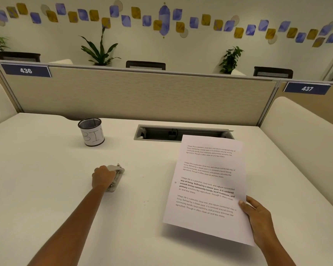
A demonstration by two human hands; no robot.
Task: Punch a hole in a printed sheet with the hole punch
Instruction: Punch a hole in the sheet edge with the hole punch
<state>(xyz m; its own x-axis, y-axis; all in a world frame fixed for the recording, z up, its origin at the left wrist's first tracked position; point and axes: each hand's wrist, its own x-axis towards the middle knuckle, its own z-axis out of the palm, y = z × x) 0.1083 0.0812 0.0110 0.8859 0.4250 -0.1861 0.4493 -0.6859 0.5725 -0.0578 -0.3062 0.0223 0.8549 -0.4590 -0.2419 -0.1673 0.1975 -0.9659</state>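
Observation:
A white printed sheet (pixel 208 187) with several paragraphs of text is held above the desk at the right. My right hand (pixel 258 217) pinches its lower right edge, thumb on top. A small round hole shows near the sheet's left margin, about halfway down. A grey metal hole punch (pixel 117 176) rests on the white desk left of the sheet. My left hand (pixel 103 176) is closed over its left side and covers much of it. Sheet and punch are apart.
A black mesh cup (pixel 91 131) with a paper label reading "BIN" stands behind the punch. A recessed cable tray (pixel 161 132) lies at the desk's back edge, partly behind the sheet. A beige partition (pixel 142 93) closes off the back. A few tiny paper dots (pixel 146 202) lie between punch and sheet.

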